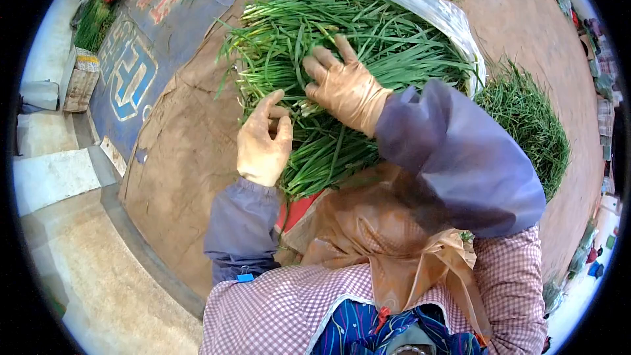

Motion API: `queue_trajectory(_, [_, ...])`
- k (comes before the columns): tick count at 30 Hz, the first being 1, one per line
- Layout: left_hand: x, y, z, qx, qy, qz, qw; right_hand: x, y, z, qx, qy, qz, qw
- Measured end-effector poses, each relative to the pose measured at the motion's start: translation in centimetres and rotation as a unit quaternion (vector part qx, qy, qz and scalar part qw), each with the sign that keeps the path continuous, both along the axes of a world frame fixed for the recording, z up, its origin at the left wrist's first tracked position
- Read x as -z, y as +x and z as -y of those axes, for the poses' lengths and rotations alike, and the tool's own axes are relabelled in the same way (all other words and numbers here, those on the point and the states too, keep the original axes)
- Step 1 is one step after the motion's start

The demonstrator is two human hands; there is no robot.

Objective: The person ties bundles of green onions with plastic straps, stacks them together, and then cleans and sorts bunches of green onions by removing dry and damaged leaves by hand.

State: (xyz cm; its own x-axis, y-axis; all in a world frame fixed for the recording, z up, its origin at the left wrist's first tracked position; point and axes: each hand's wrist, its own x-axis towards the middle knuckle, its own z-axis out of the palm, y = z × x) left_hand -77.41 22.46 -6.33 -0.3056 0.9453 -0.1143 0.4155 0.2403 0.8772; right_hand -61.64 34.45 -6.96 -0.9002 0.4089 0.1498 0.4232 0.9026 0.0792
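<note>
A large heap of green chives (407, 52) lies in front of me, the pale stem ends pointing left. My right hand (348, 92), in a tan glove, rests over the middle of the heap with its fingers curled on some stalks. Pale stem ends show just below its thumb. To the lower left, my left hand (263, 141), gloved too, is held beside the stem ends. Its fingers are bent, with a gap between thumb and forefinger, and nothing shows in it. More chives (322, 164) lie under both hands, close to my apron.
Clear plastic sheeting (467, 26) edges the heap at the back right. Another pile of greens (526, 125) sits to the right. Brown sheeting (184, 158) and a printed blue mat (131, 66) cover the ground at left, near a woven box (83, 79).
</note>
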Motion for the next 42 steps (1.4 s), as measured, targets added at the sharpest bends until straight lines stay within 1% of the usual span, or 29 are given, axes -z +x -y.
queue_trajectory(1, [-0.1, -0.2, 0.5, -0.007, 0.023, 0.025, 0.999, -1.0, 0.5, -0.3, -0.020, -0.018, -0.041, 0.999])
queue_trajectory(2, [-0.2, -0.5, 1.0, -0.015, 0.046, 0.051, 0.998, -0.4, 1.2, -1.4, -0.050, -0.111, -0.095, 0.988])
queue_trajectory(3, [-0.5, -0.8, 1.5, -0.024, 0.071, 0.078, 0.994, 0.2, 1.9, -2.8, -0.079, -0.201, -0.147, 0.965])
queue_trajectory(4, [-1.5, -1.0, 2.3, -0.057, 0.070, 0.082, 0.993, -0.8, 2.4, -3.5, -0.039, -0.298, -0.145, 0.943])
queue_trajectory(5, [-0.8, -1.6, 3.2, -0.094, 0.116, 0.062, 0.987, -2.0, 3.1, -3.5, 0.051, -0.389, -0.129, 0.911])
queue_trajectory(7, [-0.3, -2.7, 5.2, -0.192, 0.102, 0.178, 0.960, -3.3, 4.2, -3.7, 0.108, -0.449, -0.265, 0.846])
queue_trajectory(9, [1.2, -3.5, 6.9, -0.238, 0.088, 0.191, 0.948, -5.5, 5.1, -4.6, 0.137, -0.526, -0.299, 0.784])
queue_trajectory(10, [2.1, -3.7, 7.6, -0.259, 0.081, 0.198, 0.942, -5.8, 5.6, -5.5, 0.095, -0.578, -0.316, 0.746])
queue_trajectory(11, [2.8, -3.7, 8.0, -0.276, 0.059, 0.208, 0.937, -6.6, 6.3, -6.0, 0.073, -0.615, -0.307, 0.723])
queue_trajectory(13, [4.7, -3.6, 9.0, -0.308, 0.017, 0.228, 0.923, -8.2, 7.0, -5.7, 0.084, -0.633, -0.307, 0.705])
queue_trajectory(14, [6.4, -3.6, 9.8, -0.314, 0.014, 0.256, 0.914, -8.4, 7.0, -5.0, 0.065, -0.600, -0.301, 0.739])
queue_trajectory(16, [11.3, -3.4, 12.0, -0.292, -0.030, 0.266, 0.918, -8.6, 6.7, -2.8, 0.024, -0.530, -0.287, 0.798])
queue_trajectory(17, [12.4, -3.3, 12.6, -0.280, -0.052, 0.270, 0.920, -8.3, 6.3, -0.8, 0.018, -0.495, -0.230, 0.838])
queue_trajectory(18, [11.4, -2.1, 12.4, -0.275, -0.126, 0.389, 0.870, -6.7, 5.8, 1.0, -0.012, -0.434, -0.193, 0.880])
queue_trajectory(19, [9.7, -0.2, 12.0, -0.265, -0.197, 0.498, 0.802, -6.2, 5.1, 2.7, -0.067, -0.360, -0.123, 0.922])
queue_trajectory(20, [8.0, 1.3, 11.8, -0.245, -0.181, 0.564, 0.767, -5.6, 4.1, 4.2, -0.093, -0.342, -0.068, 0.932])
queue_trajectory(22, [7.6, 3.2, 12.0, -0.229, -0.165, 0.641, 0.714, -2.9, 3.2, 6.7, -0.181, -0.378, -0.131, 0.899])
queue_trajectory(23, [8.0, 3.9, 12.6, -0.175, -0.104, 0.663, 0.720, -2.2, 2.6, 8.0, -0.172, -0.375, -0.127, 0.902])
queue_trajectory(24, [8.7, 4.1, 12.6, -0.184, -0.091, 0.685, 0.699, -1.2, 2.0, 9.1, -0.158, -0.346, -0.107, 0.918])
queue_trajectory(25, [8.3, 4.2, 11.6, -0.192, -0.074, 0.705, 0.678, -0.6, 1.5, 9.7, -0.148, -0.314, -0.087, 0.934])
queue_trajectory(26, [7.6, 4.3, 10.9, -0.236, -0.093, 0.697, 0.671, -0.4, 1.4, 9.9, -0.151, -0.277, -0.070, 0.946])
queue_trajectory(29, [7.7, 4.2, 11.2, -0.236, -0.094, 0.701, 0.666, 1.5, 1.5, 10.5, -0.123, -0.299, -0.058, 0.945])
queue_trajectory(30, [6.9, 4.4, 11.1, -0.231, -0.104, 0.714, 0.652, 1.1, 1.3, 10.7, -0.129, -0.266, -0.045, 0.954])
queue_trajectory(33, [6.2, 5.3, 11.5, -0.239, -0.093, 0.777, 0.575, -0.7, 1.7, 11.5, -0.152, -0.206, 0.127, 0.958])
queue_trajectory(34, [6.4, 5.4, 11.8, -0.251, -0.093, 0.741, 0.616, -0.4, 1.8, 11.8, -0.154, -0.197, 0.116, 0.961])
queue_trajectory(37, [5.1, 6.3, 13.0, -0.189, -0.045, 0.710, 0.677, 1.0, 1.7, 12.6, -0.118, -0.110, 0.067, 0.985])
queue_trajectory(38, [4.5, 6.4, 13.0, -0.201, -0.043, 0.687, 0.697, 1.3, 1.7, 12.8, -0.114, -0.110, 0.057, 0.986])
queue_trajectory(41, [3.4, 6.4, 13.0, -0.233, -0.057, 0.704, 0.668, 1.1, 1.9, 12.6, -0.122, -0.091, -0.002, 0.988])
queue_trajectory(42, [4.4, 6.3, 13.9, -0.188, -0.034, 0.674, 0.714, 0.7, 2.0, 12.4, -0.118, -0.142, 0.030, 0.982])
